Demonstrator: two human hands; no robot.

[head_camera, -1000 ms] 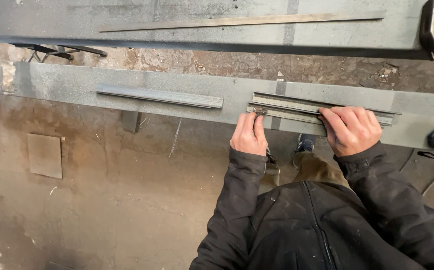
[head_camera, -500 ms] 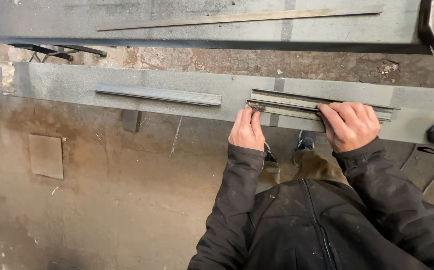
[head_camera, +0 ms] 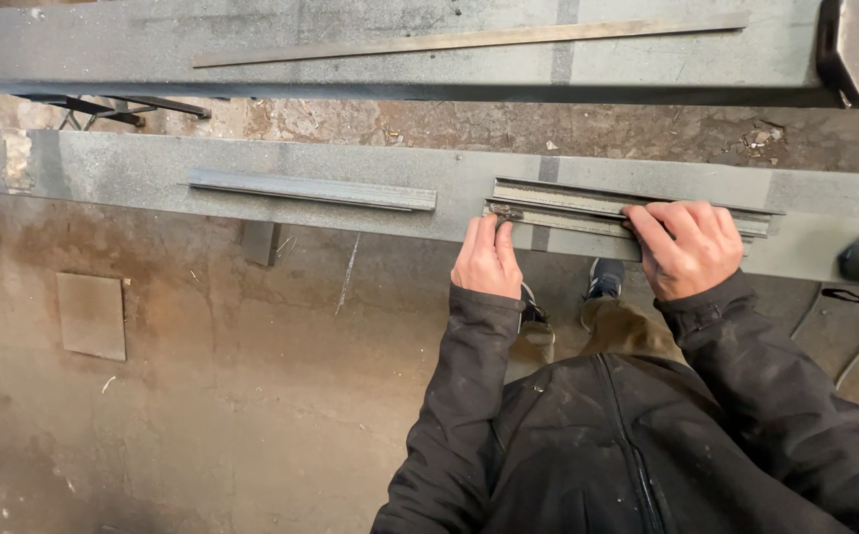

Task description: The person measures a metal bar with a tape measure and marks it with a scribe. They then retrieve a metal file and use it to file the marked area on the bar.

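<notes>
— Where do the stacked steel bars (head_camera: 588,210) sit against the hands?

— They lie along the near grey steel beam (head_camera: 133,168), toward its right end. The left hand (head_camera: 487,259) grips the front edge at the bars' left end, fingers curled over, thumb by the tip. The right hand (head_camera: 687,247) lies on top of their right part, fingers spread flat, pressing down rather than closing around them.

— How do the bars look?

— Long, narrow, dull grey, edges nearly aligned, the left tip rusty and rough.

— Anything beside them?

— A single steel angle piece (head_camera: 313,189) lies to the left on the same beam, apart. A thin flat strip (head_camera: 469,40) rests on the far beam (head_camera: 103,44).
</notes>
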